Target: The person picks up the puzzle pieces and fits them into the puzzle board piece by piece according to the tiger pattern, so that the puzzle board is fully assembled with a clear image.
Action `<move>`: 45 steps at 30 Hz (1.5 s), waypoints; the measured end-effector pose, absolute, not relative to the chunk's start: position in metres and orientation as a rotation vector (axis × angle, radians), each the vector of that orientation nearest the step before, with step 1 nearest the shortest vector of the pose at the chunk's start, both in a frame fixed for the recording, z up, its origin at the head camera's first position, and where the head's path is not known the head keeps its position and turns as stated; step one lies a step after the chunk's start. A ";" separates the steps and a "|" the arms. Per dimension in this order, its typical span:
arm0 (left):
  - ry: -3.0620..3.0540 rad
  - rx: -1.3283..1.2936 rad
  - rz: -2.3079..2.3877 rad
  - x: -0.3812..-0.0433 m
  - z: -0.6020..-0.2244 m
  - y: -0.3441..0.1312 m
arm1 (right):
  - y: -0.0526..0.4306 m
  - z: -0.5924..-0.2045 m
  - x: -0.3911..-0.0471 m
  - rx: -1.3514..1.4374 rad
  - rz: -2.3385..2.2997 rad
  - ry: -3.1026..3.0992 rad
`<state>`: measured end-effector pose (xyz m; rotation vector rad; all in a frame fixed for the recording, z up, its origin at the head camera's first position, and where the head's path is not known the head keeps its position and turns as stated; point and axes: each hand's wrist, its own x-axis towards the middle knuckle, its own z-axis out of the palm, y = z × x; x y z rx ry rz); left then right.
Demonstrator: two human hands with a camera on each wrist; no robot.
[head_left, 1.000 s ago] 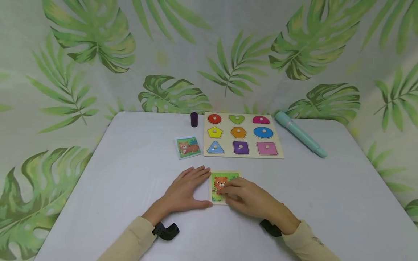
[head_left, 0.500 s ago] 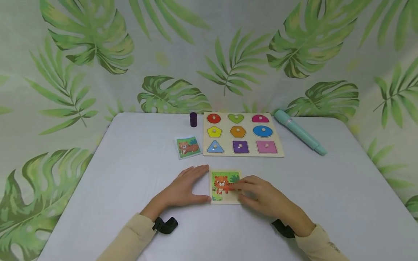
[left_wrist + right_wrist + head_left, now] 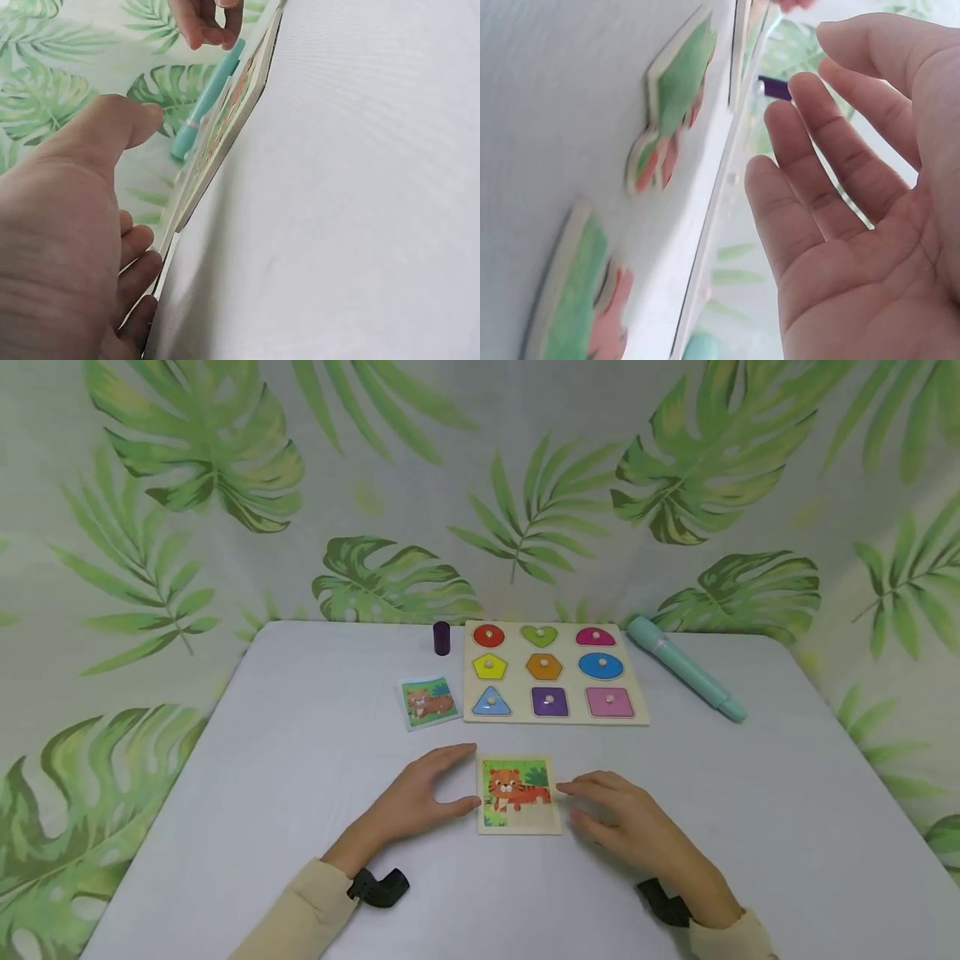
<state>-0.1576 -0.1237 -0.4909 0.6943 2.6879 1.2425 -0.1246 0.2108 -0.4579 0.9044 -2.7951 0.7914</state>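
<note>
A square wooden tiger jigsaw puzzle (image 3: 534, 817) lies flat in the head view, with bare wood at its lower right. My left hand (image 3: 420, 800) is beside its left edge, thumb and fingers spread; whether the thumb touches the edge I cannot tell. On the other side, my right hand (image 3: 633, 822) hovers just off the right edge, fingers loosely extended and holding nothing. Below that hand, the right wrist view shows two loose jigsaw pieces on the table, a green-and-red piece (image 3: 676, 86) and another piece (image 3: 574, 289); the head view hides them.
Behind the puzzle lies a knobbed shape board (image 3: 517, 683). Left of it are a tiger picture card (image 3: 430, 702) and an upright dark purple cylinder (image 3: 442, 639). A mint-green stick-shaped object (image 3: 686, 668) lies to its right. A leaf-print cloth (image 3: 405, 460) hangs behind the table.
My right hand has moved right, off the puzzle, uncovering the tiger's body and the bare lower right. My left hand has stayed at the left edge, its fingers now closer together.
</note>
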 end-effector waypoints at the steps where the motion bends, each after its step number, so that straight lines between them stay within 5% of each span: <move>1: 2.691 0.718 1.222 -0.158 -0.491 -0.124 | 0.213 -0.459 -0.124 0.902 0.791 -2.784; 45: 2.739 0.903 0.871 -0.157 -0.491 -0.124 | 0.248 -0.461 -0.117 0.900 0.573 -2.997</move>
